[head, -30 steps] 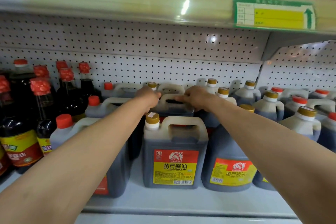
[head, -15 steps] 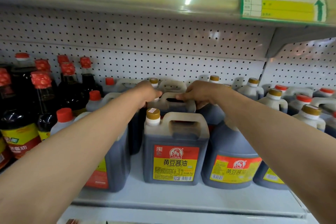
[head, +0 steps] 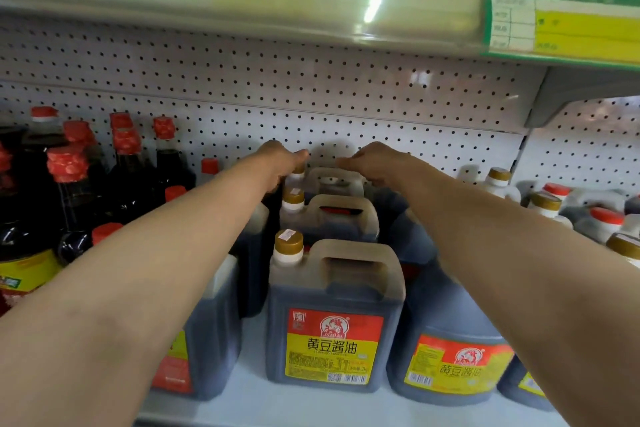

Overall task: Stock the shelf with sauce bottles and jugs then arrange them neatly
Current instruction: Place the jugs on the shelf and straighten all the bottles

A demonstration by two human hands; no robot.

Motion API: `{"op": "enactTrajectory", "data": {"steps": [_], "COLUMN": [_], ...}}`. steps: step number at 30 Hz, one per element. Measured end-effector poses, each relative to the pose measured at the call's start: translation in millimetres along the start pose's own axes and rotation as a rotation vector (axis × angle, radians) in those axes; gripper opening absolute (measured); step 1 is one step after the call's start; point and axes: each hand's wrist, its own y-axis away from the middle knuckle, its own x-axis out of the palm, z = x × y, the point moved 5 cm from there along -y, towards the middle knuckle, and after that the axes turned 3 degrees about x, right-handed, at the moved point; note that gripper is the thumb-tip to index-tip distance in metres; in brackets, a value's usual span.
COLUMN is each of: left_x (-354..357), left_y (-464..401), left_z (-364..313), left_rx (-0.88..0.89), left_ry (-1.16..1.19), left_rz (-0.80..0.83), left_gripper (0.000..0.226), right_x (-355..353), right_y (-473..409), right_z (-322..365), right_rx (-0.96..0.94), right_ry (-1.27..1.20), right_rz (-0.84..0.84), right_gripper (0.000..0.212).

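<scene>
While your left hand (head: 282,163) and right hand (head: 372,163) reach the rearmost dark, gold-capped soy-sauce jug (head: 332,180), their grasp is indiscernible; judged heavy, lift by its moulded handle.

A shop aisle, most likely a supermarket. Metal shelf (head: 311,406) backed by white pegboard (head: 277,80), packed with identical gold-capped soy sauce jugs (head: 332,315) in rows running front to back. At nine o'clock, red-capped dark bottles (head: 65,191). At two o'clock, a green-and-yellow price tag (head: 561,21) on the upper shelf edge, print too blurred to read.
</scene>
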Motion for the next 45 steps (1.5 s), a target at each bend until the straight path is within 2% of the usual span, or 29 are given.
{"op": "enactTrajectory", "data": {"steps": [8, 12, 16, 22, 28, 33, 42, 45], "left_x": [16.1, 14.8, 12.0, 9.7, 12.3, 13.8, 14.7, 14.4], "left_y": [-17.9, -25.7, -27.7, -24.3, -20.4, -22.2, -22.0, -22.7], "left_z": [1.0, 5.0, 3.8, 3.4, 2.5, 3.1, 3.4, 4.8], "left_rx": [-0.038, -0.035, -0.006, 0.037, 0.052, 0.029, 0.001, -0.005], "left_ry": [-0.119, -0.270, -0.386, -0.481, -0.515, -0.552, -0.528, -0.476], "left_rz": [0.036, 0.024, -0.025, -0.041, -0.055, -0.047, -0.049, -0.044], "left_gripper": [0.071, 0.059, 0.044, 0.041, 0.033, 0.044, 0.037, 0.034], "right_x": [19.9, 24.5, 22.1, 19.5, 19.3, 18.5, 20.4, 21.0], "right_y": [-19.9, -25.2, -24.5, -21.1, -15.3, -12.3, -18.7, -20.7], "right_z": [-9.5, -7.7, -6.0, -4.0, -8.3, -6.2, -4.8, -4.9], "right_rx": [0.070, 0.052, -0.006, -0.039, 0.006, -0.005, -0.045, -0.043], "right_ry": [-0.135, -0.041, 0.225, 0.297, 0.220, 0.223, 0.252, 0.232], "right_rz": [0.064, 0.074, -0.001, -0.013, 0.005, -0.008, -0.057, -0.058], "right_gripper": [0.062, 0.059, 0.051, 0.043, 0.052, 0.057, 0.035, 0.033]}}
